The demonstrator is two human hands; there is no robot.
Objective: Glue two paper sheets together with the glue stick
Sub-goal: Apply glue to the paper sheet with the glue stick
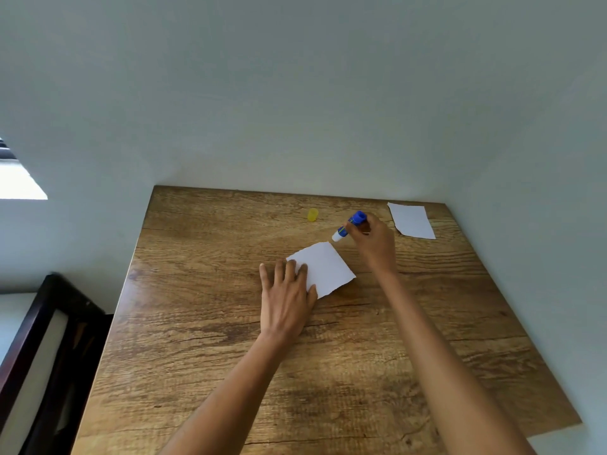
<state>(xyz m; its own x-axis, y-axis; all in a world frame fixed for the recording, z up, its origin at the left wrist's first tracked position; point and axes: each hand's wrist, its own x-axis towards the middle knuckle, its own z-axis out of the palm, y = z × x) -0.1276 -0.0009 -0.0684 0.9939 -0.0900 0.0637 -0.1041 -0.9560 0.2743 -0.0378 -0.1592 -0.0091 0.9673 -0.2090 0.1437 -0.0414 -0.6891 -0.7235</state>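
A small white paper sheet (328, 269) lies on the wooden table (230, 356). My left hand (287, 297) rests flat on its left edge with straight fingers. My right hand (372, 239) grips a blue glue stick (348, 225), uncapped, tilted with its white tip pointing down-left just above the sheet's far corner. A second white paper sheet (412, 221) lies at the table's far right corner. The yellow cap (312, 214) stands on the table beyond the first sheet.
The table stands against a pale wall at the back and right. A dark wooden frame (42, 339) sits to the left, below the table's edge. A bright window (19, 182) shows at far left.
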